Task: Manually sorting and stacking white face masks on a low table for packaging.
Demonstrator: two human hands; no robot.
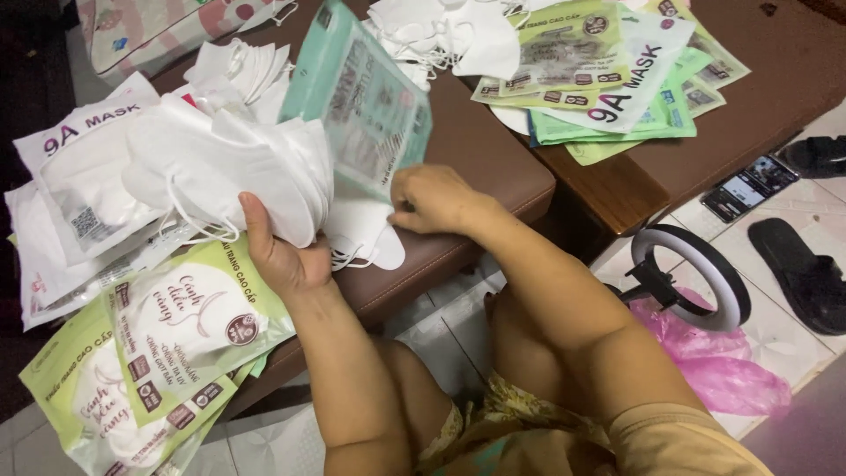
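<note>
A brown padded bench (493,167) is seen across the middle of the view, with a brown wooden table (775,79) just beyond it to the right. Both are covered in places by packaging and masks.

On the left, a heap of flat pouches (167,344) is laid over the bench edge: at least three green-and-white ones below and at least two white ones above; an exact count cannot be made, since they overlap. A second heap of green and white pouches (617,70) is spread on the table, at least five in number, with a loose pile of white masks (449,35) touching it at the top.

One stack of white masks (229,167) is held in the left hand (282,256), whose fingers are clamped round the lower edge of the stack, thumb upward. The masks in it are too closely pressed to be counted.

One teal-backed clear pouch (366,106) is stood tilted on the bench, with one white mask (366,229) showing at its lower mouth. The pouch bottom is pinched by the right hand (436,201), fingers together on it.

On the tiled floor (458,335) at the right, one ring lamp (692,278), one pink plastic bag (714,361), two black sandals (806,273) well apart, and one phone (749,187) are seen.
</note>
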